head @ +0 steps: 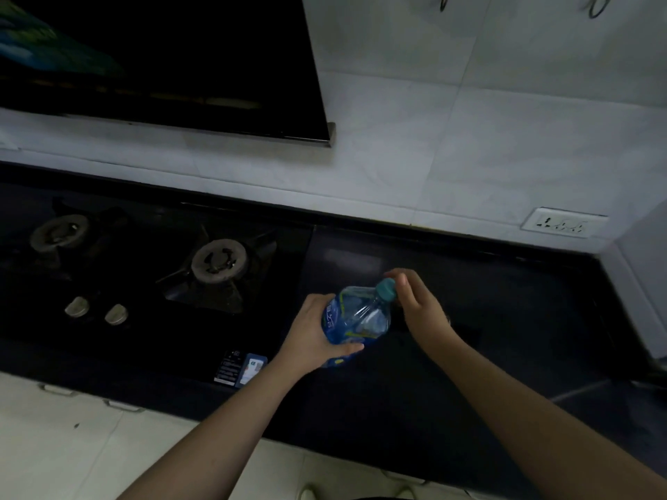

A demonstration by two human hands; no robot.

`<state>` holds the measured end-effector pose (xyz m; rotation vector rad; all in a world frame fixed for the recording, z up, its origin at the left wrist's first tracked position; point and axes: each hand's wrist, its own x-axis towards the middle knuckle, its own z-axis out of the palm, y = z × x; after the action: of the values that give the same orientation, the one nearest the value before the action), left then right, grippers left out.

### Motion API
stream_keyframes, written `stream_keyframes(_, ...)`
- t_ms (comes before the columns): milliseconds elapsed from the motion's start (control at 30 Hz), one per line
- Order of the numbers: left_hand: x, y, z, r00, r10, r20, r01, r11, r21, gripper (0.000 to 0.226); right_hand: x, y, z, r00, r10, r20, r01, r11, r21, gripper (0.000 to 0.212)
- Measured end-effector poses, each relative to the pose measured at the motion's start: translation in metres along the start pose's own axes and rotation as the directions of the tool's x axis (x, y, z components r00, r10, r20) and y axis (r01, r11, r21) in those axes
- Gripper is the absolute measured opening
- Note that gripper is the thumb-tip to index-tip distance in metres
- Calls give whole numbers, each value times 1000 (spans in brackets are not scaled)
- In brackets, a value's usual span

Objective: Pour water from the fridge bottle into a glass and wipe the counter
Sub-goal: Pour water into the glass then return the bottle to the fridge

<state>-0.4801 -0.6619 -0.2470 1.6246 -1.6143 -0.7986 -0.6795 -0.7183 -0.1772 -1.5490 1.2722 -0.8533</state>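
A clear plastic water bottle (361, 315) with a blue label and a teal cap (387, 288) is tilted over the dark counter (505, 319). My left hand (314, 337) grips the bottle's body from the left and below. My right hand (415, 301) has its fingers at the cap, thumb and fingertips touching or nearly touching it. Something faint and glassy shows just right of my right wrist, too dark to identify. No cloth is in view.
A black gas hob (144, 276) with two burners and two knobs (95, 310) fills the counter's left part. A range hood (162, 59) hangs above it. A wall socket (563, 222) sits on the white tiles at the right. White cabinet fronts run below the counter edge.
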Motion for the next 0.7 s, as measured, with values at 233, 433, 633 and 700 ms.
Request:
stream_keyframes(233, -8, -7, 6, 990, -113, 86, 131, 960, -249, 79, -22, 22, -1, 932, 45, 359, -34, 999, -36, 52)
stream_keyframes(433, -14, -22, 0, 966, -166, 197, 220, 930, -295, 83, -30, 25, 20, 952, 83, 295, -48, 991, -125, 73)
stream_keyframes(633, -19, -39, -5, 957, -184, 226, 236, 944, -231, 91, -40, 34, 46, 977, 15, 214, 33, 975, -221, 76)
stream_keyframes(700, -20, -45, -8, 951, -177, 252, 233, 949, -212, 94, -43, 37, 55, 980, -2, 199, 48, 973, -227, 76)
